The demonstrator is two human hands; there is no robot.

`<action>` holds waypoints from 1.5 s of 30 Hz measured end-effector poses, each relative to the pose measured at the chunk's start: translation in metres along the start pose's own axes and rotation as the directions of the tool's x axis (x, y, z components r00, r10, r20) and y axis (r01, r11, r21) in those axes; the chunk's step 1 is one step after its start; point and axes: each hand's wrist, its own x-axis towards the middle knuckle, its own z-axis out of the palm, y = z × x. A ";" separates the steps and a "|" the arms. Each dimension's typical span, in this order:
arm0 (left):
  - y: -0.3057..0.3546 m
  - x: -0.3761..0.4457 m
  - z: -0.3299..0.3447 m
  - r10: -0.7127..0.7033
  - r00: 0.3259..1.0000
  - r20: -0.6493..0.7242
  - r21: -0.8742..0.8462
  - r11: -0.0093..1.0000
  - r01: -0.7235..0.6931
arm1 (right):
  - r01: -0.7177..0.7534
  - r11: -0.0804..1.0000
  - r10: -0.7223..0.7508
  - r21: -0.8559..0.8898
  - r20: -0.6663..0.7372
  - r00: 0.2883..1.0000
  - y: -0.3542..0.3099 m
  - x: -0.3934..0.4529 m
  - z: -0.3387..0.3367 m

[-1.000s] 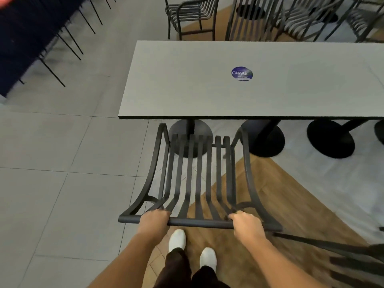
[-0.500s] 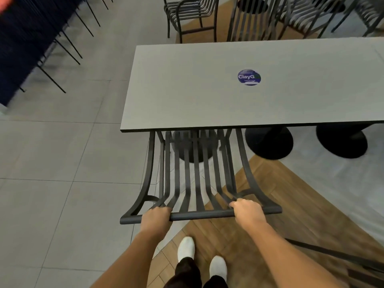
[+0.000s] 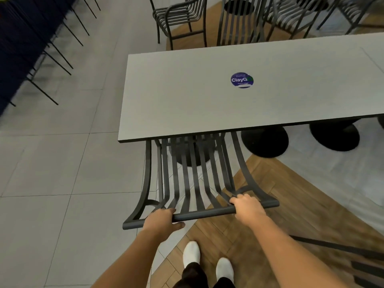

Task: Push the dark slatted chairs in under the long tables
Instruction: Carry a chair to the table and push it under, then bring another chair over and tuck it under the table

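**Fingers on the top rail: chair part-way under table**

Fingers of the right hand were curled over the chair's top rail, clamped on it near its right end. Left hand: wrapped round the same rail near its left end, thumb showing beneath the bar.

Item: dark slatted chair, backrest facing the person, front part hidden beneath the near edge of the long grey table. Seat depth under the top: cannot be told. Round black table base visible through the slats, directly ahead of the chair.

Handling notes, as judgement. The chair looked partly in, with more travel probably available. An even push from both hands would have kept it square to the table edge; the rail sat slightly skewed, left end nearer the person, so a little more from the left seemed due. Hazard: front legs meeting the base. A slow, low push, stopped at first resistance, would have suited.

Also present: round blue sticker on the table; further slatted chairs beyond it.
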 end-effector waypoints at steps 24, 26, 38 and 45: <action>0.312 -0.033 -0.037 0.693 0.694 0.193 0.411 0.586 -0.699 | -0.544 0.436 0.770 0.717 0.016 0.638 0.181 -0.248 0.075; 0.348 -0.041 -0.018 0.719 0.658 0.223 0.423 0.536 -0.730 | -0.594 0.362 0.828 0.718 0.045 0.560 0.199 -0.283 0.100; 0.527 -0.106 0.123 0.768 0.497 0.404 0.422 0.325 -0.846 | -0.634 0.086 0.877 0.769 0.244 0.415 0.290 -0.412 0.236; 0.586 -0.121 0.193 0.756 0.340 0.559 0.419 0.096 -0.903 | -0.543 -0.056 0.813 0.838 0.354 0.462 0.276 -0.440 0.304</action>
